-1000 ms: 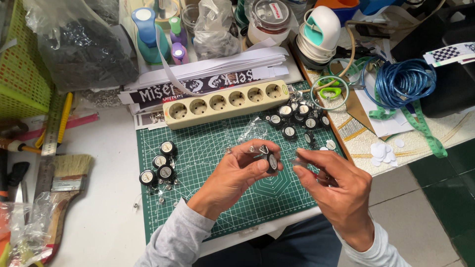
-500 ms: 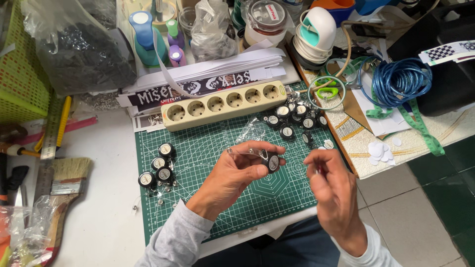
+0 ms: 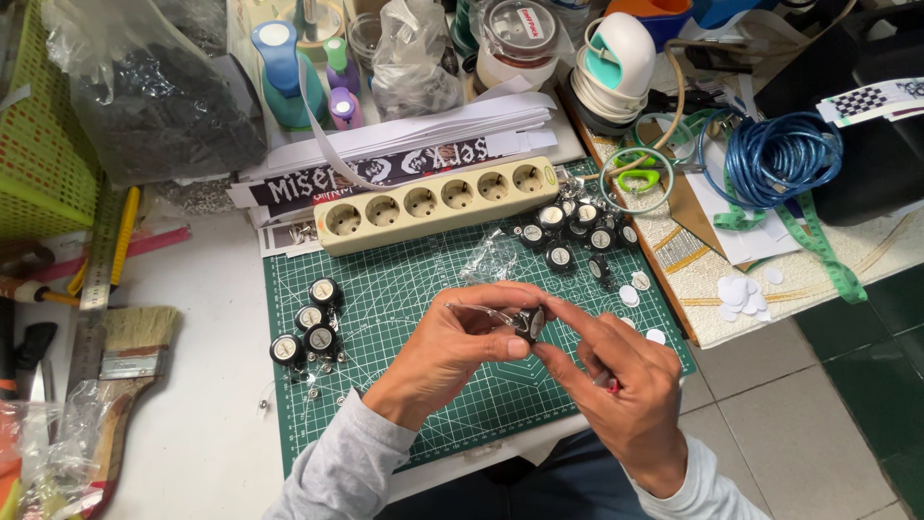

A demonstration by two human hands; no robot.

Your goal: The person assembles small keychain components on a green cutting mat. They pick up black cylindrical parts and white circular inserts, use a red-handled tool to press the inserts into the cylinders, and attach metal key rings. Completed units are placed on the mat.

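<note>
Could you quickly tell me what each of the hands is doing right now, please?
Left hand: closed, pinching the small round black badge reel.
Right hand: fingertips on the same reel; a small red-tipped object sits in its palm.

A cluttered craft desk around a green cutting mat (image 3: 404, 289).
Behind the mat lies a cream power strip (image 3: 438, 202); left of the mat, a paintbrush (image 3: 130, 361) and metal ruler (image 3: 96, 279); right of it, coiled blue cable (image 3: 784, 159) and a green measuring tape (image 3: 818, 246).
</note>
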